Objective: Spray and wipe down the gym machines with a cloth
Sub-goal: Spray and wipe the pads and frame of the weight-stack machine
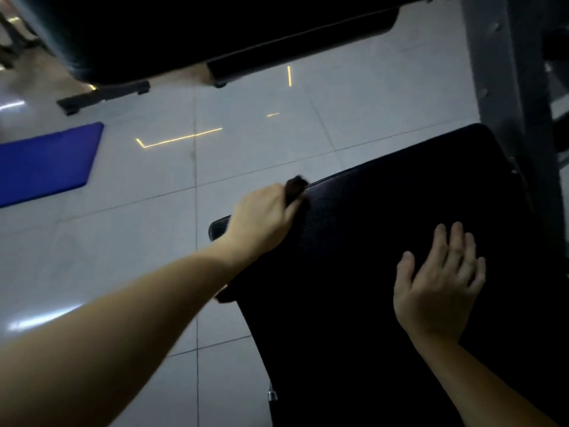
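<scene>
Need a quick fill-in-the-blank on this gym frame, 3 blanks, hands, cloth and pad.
1. The left hand holds a dark cloth at the ____ edge of the black seat pad.
2. The right hand lies on the pad with its fingers ____.
3. The mat on the tiled floor is ____ in colour.

Missing words: left; spread open; blue

Matt black padded seat [385, 241], glossy floor tiles [246, 143]
</scene>
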`<state>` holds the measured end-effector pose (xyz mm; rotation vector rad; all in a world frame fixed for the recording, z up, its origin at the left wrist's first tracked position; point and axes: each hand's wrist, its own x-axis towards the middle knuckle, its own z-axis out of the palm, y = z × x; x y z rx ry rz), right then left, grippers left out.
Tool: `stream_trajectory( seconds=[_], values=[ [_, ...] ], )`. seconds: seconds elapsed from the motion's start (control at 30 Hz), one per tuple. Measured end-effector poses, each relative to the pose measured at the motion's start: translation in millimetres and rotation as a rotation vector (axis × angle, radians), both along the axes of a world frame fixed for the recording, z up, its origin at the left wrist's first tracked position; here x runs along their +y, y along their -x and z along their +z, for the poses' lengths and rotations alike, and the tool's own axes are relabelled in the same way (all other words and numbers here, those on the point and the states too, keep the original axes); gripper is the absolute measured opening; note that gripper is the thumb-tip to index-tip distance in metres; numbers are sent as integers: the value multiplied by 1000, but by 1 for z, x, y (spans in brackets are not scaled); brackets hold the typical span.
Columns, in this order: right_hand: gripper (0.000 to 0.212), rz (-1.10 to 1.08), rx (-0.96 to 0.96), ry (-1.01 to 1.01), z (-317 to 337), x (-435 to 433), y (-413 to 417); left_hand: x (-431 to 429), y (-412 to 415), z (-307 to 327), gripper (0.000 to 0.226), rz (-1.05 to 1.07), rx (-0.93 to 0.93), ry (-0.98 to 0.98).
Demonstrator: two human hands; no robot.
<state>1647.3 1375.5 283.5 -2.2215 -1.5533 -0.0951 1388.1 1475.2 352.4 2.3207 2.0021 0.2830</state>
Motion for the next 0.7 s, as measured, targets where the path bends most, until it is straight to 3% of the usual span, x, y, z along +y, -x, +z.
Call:
stream_trajectory(
  seconds=[0.1,0.2,0.37,0.47,0.53,0.6,0.7],
  values=[
    [69,11,26,-10,0,0,1,-21,47,5,61,113,111,46],
    [70,25,38,-38,-1,1,-1,-17,32,10,57,186,125,57],
    [71,22,39,18,2,3,-2,32,-86,3,48,63,-79,21],
    [70,74,43,66,11,4,-16,52,-146,6,51,29,-105,-76],
    [64,275,78,79,25,10,-49,55,-148,3,52,22,-99,-85],
    [59,445,-5,17,33,21,-95,59,-136,1,54,45,-118,-82],
    [69,371,-87,-24,19,48,-152,65,-144,5,65,99,-35,-36]
  ],
)
